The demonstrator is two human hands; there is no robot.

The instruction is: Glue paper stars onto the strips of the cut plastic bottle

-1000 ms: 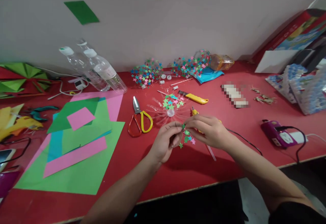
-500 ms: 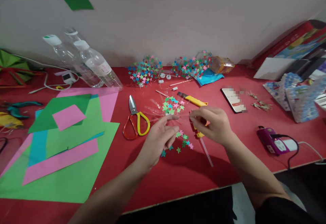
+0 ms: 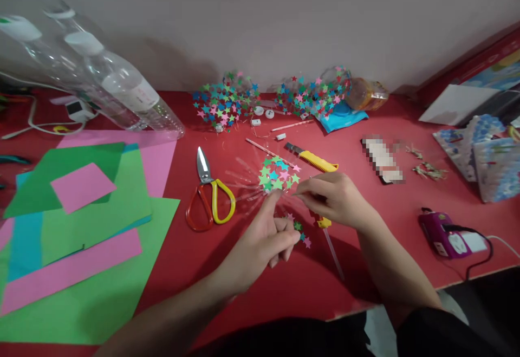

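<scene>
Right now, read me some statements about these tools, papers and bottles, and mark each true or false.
1. The scissors lie left of the yellow cutter. True.
2. Both scissor handles are red. False: one is red, the other yellow.
3. The left hand grips the scissors. False: they lie on the table, not held.
4. A small pink sheet lies on green paper. True.
5. The nearest bottle has a green cap. False: its cap is white.

head-worn view, forward and down, red table (image 3: 170,254) near
</scene>
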